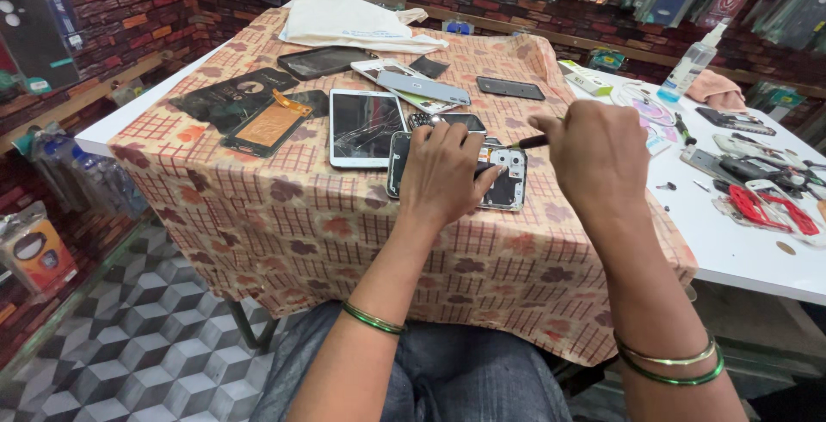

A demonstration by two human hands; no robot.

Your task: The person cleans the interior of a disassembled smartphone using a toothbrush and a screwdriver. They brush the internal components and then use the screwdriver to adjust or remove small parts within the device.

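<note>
At the centre of the frame, an opened black smartphone with its back cover removed is pressed flat onto the brown checked floral tablecloth by the left hand, fingers spread over its left part. A thin black-handled screwdriver is pinched in the closed right hand, just above the phone's upper edge. A cracked white tablet is seen immediately left.

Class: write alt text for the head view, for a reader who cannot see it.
A left hand steadies an opened phone on a patterned cloth while the right hand holds a thin tool to it. Other phones and parts lie around.
</note>
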